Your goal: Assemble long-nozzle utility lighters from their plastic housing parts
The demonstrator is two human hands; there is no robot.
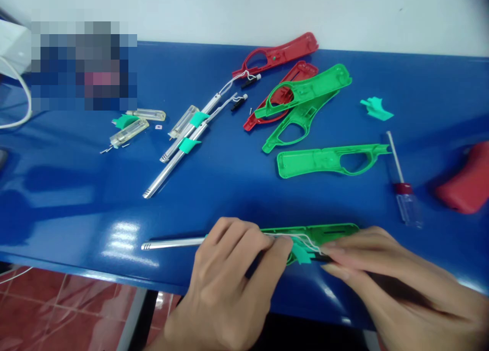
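Near the table's front edge lies a green lighter shell half (340,232), its open inner side showing. My left hand (237,264) is closed over its narrow part and hides much of it. A silver metal tube (173,243) sticks out to the left from under that hand. Beside the left thumb sits a teal plastic piece (301,252) in the shell. Thin white wires (305,237) run over the shell toward my right hand (367,264), whose thumb and fingers pinch a black part (321,258) at its right end.
Two silver tubes (168,175) with wires lie mid-left, near clear fuel tanks (130,132). Green shell halves (309,162) and red ones (294,51) lie behind my hands. At right are a screwdriver (404,190), a teal piece (376,108) and a red object (468,183).
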